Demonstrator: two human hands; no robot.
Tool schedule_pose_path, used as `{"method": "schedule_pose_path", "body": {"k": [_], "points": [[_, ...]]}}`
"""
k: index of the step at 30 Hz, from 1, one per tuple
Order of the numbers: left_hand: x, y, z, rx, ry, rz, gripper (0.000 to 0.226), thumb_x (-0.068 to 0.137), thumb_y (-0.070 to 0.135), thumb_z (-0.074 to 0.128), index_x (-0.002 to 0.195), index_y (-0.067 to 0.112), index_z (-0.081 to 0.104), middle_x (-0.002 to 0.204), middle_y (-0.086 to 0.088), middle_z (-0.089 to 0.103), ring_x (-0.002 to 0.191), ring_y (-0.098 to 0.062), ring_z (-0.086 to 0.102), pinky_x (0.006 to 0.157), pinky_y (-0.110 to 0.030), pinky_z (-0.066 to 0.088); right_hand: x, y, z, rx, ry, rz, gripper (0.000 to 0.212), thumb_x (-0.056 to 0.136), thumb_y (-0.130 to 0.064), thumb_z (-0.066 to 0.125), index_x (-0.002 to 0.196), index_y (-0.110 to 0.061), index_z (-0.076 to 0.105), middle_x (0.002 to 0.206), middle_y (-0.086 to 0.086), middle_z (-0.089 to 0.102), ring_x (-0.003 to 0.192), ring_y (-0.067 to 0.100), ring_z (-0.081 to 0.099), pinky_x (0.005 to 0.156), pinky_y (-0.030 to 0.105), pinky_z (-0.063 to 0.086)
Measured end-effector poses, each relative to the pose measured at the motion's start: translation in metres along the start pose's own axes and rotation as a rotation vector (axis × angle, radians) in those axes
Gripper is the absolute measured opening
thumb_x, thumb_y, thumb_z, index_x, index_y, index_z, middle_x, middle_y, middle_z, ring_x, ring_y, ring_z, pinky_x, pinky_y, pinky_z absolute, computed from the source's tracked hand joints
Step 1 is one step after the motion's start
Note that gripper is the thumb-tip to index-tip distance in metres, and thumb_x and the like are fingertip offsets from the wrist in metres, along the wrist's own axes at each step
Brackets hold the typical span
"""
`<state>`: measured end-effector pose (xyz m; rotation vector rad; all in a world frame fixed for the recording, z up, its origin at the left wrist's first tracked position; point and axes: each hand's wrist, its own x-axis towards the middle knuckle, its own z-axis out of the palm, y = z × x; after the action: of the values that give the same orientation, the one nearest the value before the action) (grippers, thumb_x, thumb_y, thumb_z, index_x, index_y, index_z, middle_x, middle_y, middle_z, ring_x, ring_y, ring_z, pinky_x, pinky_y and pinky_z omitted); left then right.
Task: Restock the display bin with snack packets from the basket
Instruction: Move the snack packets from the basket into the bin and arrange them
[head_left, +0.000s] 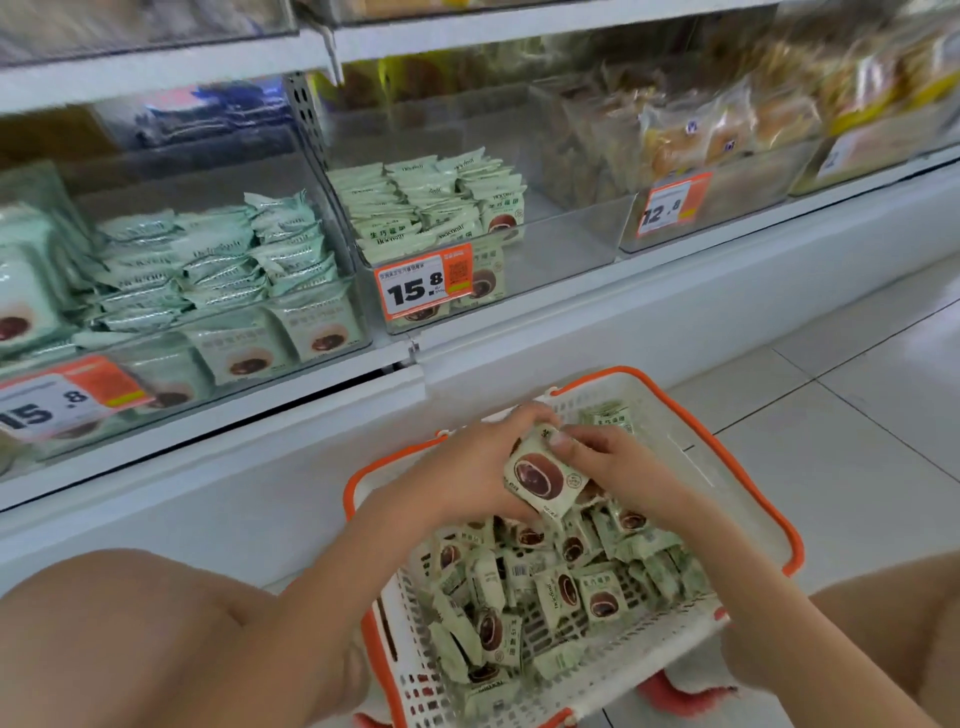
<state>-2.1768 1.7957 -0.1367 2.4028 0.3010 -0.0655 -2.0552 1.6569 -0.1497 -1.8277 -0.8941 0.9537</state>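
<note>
I see my left hand (467, 467) and right hand (613, 462) both pinching one pale green square snack packet (545, 480) printed with a brown round sweet, held above the white plastic basket with orange rim (784, 530) full of similar packets. The clear plastic display bin (561, 249) on the shelf carries an orange-and-white price tag (423, 286) reading 15.8.
</note>
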Motion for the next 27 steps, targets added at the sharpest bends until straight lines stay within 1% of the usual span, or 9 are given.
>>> {"method": "schedule_pose_path", "body": {"k": [4, 7, 11, 13, 15, 17, 19, 22, 27], "points": [[-0.013, 0.015, -0.012, 0.020, 0.129, 0.011, 0.079, 0.059, 0.038, 0.088, 0.107, 0.045, 0.026, 0.089, 0.010, 0.064, 0.076, -0.008, 0.062, 0.060, -0.026, 0.051, -0.009, -0.011, 0.000, 0.111, 0.090, -0.051, 0.048, 0.074, -0.062, 0.050, 0.101, -0.026, 0.068, 0.080, 0.000, 0.074, 0.075, 0.018, 0.070, 0.070, 0.027, 0.056], [-0.016, 0.030, -0.022, 0.342, 0.223, 0.002, 0.072, 0.069, 0.057, 0.073, 0.117, 0.036, 0.024, 0.094, 0.008, 0.064, 0.078, -0.015, 0.063, 0.057, -0.028, 0.043, -0.011, -0.022, -0.004, 0.159, 0.090, -0.083, 0.064, 0.074, -0.067, 0.053, 0.119, -0.022, 0.062, 0.090, 0.006, 0.074, 0.085, 0.021, 0.071, 0.074, 0.034, 0.057], [-0.006, 0.030, -0.039, 0.770, 0.415, 0.141, 0.082, 0.078, 0.073, 0.051, 0.134, 0.024, 0.016, 0.095, 0.007, 0.067, 0.072, -0.016, 0.065, 0.051, -0.025, 0.034, -0.002, -0.064, -0.025, -0.003, 0.070, -0.195, 0.018, 0.086, -0.019, 0.068, 0.104, -0.016, 0.068, 0.085, 0.003, 0.073, 0.070, 0.009, 0.069, 0.058, 0.020, 0.053], [0.006, 0.023, -0.055, 0.813, 0.585, 0.225, 0.092, 0.081, 0.065, 0.056, 0.143, 0.026, 0.000, 0.093, 0.005, 0.068, 0.066, -0.016, 0.064, 0.045, -0.024, 0.033, 0.013, -0.087, -0.048, -0.101, 0.104, -0.214, 0.018, 0.083, -0.011, 0.070, 0.099, -0.018, 0.067, 0.085, 0.001, 0.071, 0.070, 0.008, 0.068, 0.060, 0.020, 0.056], [0.018, 0.010, -0.077, 0.806, 0.637, 0.145, 0.103, 0.084, 0.052, 0.063, 0.148, 0.026, -0.014, 0.107, -0.002, 0.063, 0.083, -0.020, 0.063, 0.052, -0.028, 0.040, 0.032, -0.112, -0.076, -0.152, 0.191, -0.231, 0.020, 0.082, -0.008, 0.071, 0.095, -0.022, 0.065, 0.088, 0.000, 0.069, 0.077, 0.014, 0.068, 0.065, 0.021, 0.058], [0.028, -0.006, -0.099, 0.871, 0.736, 0.149, 0.105, 0.066, 0.041, 0.083, 0.148, 0.013, 0.025, 0.104, -0.011, 0.062, 0.092, -0.028, 0.061, 0.057, -0.032, 0.049, 0.058, -0.134, -0.102, -0.257, 0.305, -0.277, 0.022, 0.082, -0.008, 0.071, 0.100, -0.019, 0.064, 0.095, 0.000, 0.064, 0.082, 0.013, 0.064, 0.064, 0.017, 0.057], [0.039, -0.025, -0.113, 0.908, 0.814, 0.154, 0.092, 0.049, 0.037, 0.092, 0.126, 0.004, 0.055, 0.102, -0.014, 0.065, 0.100, -0.032, 0.060, 0.070, -0.038, 0.053, 0.090, -0.155, -0.118, -0.466, 0.388, -0.342, 0.029, 0.082, -0.013, 0.071, 0.109, -0.015, 0.063, 0.102, -0.002, 0.061, 0.088, 0.010, 0.059, 0.068, 0.014, 0.052], [0.052, -0.043, -0.122, 0.948, 0.735, 0.146, 0.080, 0.043, 0.036, 0.093, 0.111, 0.006, 0.065, 0.105, -0.012, 0.067, 0.105, -0.034, 0.061, 0.085, -0.043, 0.051, 0.149, -0.175, -0.123, -0.696, 0.420, -0.389, 0.033, 0.080, -0.017, 0.073, 0.112, -0.016, 0.064, 0.109, -0.002, 0.061, 0.101, 0.013, 0.054, 0.088, 0.025, 0.044], [0.070, -0.051, -0.128, 0.922, 0.740, 0.228, 0.069, 0.037, 0.017, 0.092, 0.101, 0.007, 0.069, 0.090, -0.009, 0.069, 0.089, -0.030, 0.066, 0.083, -0.042, 0.052, 0.229, -0.181, -0.121, -1.055, 0.280, -0.299, 0.035, 0.078, -0.011, 0.075, 0.112, -0.012, 0.066, 0.118, 0.008, 0.062, 0.109, 0.023, 0.056, 0.091, 0.029, 0.041]]}}
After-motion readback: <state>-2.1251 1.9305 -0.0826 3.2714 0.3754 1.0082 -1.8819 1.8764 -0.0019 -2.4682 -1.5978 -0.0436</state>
